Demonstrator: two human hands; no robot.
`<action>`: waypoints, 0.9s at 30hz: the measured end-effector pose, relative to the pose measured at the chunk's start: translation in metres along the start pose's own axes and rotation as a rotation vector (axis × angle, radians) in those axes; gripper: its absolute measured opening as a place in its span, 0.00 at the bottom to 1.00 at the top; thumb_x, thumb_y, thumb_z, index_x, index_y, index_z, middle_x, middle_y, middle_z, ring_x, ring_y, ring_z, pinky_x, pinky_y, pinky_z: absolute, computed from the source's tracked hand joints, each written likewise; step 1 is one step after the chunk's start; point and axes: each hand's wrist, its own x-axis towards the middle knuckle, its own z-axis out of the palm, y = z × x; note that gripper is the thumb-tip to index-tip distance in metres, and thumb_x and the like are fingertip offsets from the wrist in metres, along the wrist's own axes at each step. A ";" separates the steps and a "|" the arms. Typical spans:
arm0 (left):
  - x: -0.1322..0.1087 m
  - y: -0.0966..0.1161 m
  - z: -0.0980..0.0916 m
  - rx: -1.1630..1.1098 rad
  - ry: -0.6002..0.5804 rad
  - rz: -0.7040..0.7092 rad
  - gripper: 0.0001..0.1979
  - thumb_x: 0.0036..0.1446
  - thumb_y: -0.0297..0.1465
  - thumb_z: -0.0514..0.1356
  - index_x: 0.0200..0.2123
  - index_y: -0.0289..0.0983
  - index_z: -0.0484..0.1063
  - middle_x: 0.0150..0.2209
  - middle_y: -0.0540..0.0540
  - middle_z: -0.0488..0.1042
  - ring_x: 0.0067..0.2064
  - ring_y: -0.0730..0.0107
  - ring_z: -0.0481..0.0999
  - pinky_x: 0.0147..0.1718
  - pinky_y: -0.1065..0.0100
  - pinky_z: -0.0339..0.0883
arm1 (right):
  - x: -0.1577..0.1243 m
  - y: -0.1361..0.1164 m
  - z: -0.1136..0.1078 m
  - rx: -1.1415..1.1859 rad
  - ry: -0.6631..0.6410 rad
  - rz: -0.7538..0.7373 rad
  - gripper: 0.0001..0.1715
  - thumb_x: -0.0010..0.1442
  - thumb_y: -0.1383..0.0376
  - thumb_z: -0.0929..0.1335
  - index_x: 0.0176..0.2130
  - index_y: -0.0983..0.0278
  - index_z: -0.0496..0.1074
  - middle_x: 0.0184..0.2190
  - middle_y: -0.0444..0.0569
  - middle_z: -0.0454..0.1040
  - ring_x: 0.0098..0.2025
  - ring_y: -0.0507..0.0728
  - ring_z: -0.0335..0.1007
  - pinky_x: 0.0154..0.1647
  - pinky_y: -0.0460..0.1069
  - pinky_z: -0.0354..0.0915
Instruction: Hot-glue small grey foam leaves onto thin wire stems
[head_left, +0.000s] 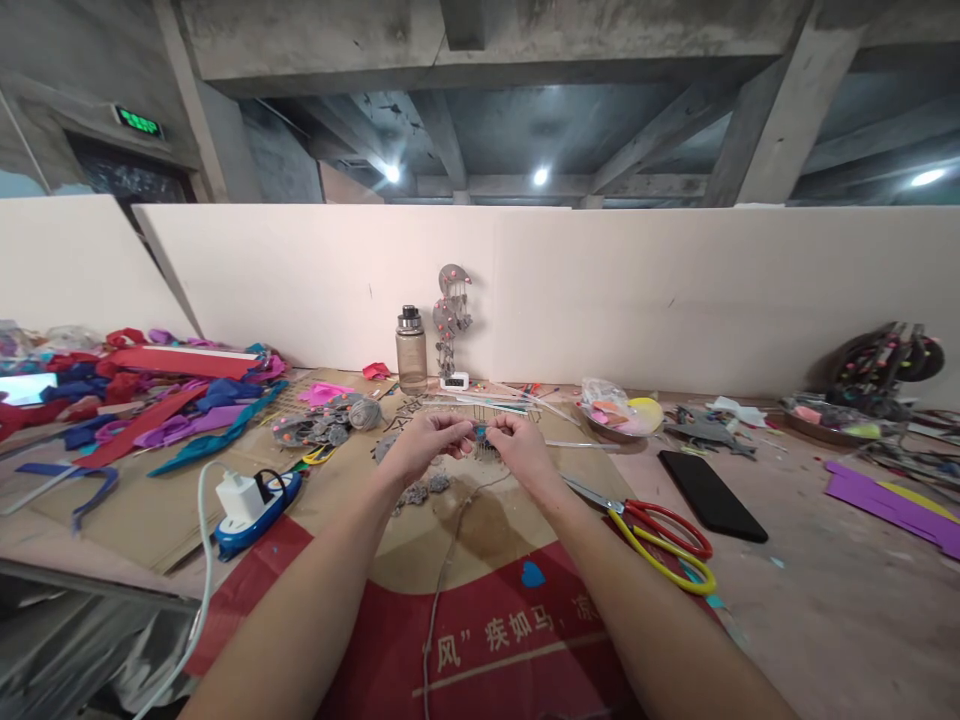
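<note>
The left hand [429,446] and right hand [519,447] pinched a small piece [480,433], seemingly unfinished, with a long yarn [453,541] lying unworked below.

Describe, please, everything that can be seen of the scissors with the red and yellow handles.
The scissors lie beside the right forearm, left of the black phone. They have one red and one yellow handle loop, glossy and plastic-looking, with the red one farther from the camera. The silvery, metal-looking blades point toward the upper left of the picture and run up to the forearm's outline, so the tips may be hidden. Whether the forearm touches them is unclear.
</note>
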 end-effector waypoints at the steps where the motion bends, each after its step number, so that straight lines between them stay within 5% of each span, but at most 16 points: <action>1: 0.000 0.000 0.001 0.031 0.020 0.023 0.17 0.45 0.41 0.70 0.32 0.34 0.80 0.25 0.45 0.76 0.25 0.74 0.72 0.26 0.72 0.65 | -0.001 -0.001 -0.001 -0.026 -0.001 -0.010 0.08 0.46 0.60 0.65 0.24 0.63 0.67 0.17 0.38 0.61 0.22 0.50 0.53 0.25 0.47 0.50; 9: -0.002 0.005 0.012 0.256 0.104 0.069 0.10 0.46 0.36 0.67 0.25 0.34 0.76 0.20 0.47 0.75 0.20 0.74 0.71 0.22 0.72 0.65 | -0.011 -0.017 0.000 -0.197 -0.015 -0.090 0.05 0.50 0.64 0.65 0.25 0.62 0.68 0.18 0.39 0.61 0.23 0.51 0.54 0.27 0.47 0.51; 16: 0.000 0.001 0.006 0.282 0.198 0.074 0.10 0.49 0.36 0.64 0.24 0.34 0.71 0.20 0.48 0.74 0.21 0.75 0.70 0.23 0.73 0.64 | -0.007 -0.008 0.004 -0.083 -0.022 -0.100 0.13 0.53 0.60 0.64 0.37 0.64 0.70 0.23 0.40 0.65 0.27 0.52 0.60 0.30 0.48 0.56; 27: 0.001 0.000 0.009 0.240 0.166 0.097 0.11 0.47 0.37 0.65 0.23 0.34 0.72 0.19 0.49 0.72 0.21 0.76 0.68 0.23 0.73 0.62 | -0.008 -0.011 0.005 -0.150 0.019 -0.112 0.12 0.52 0.60 0.65 0.30 0.65 0.74 0.21 0.41 0.64 0.26 0.52 0.57 0.30 0.48 0.54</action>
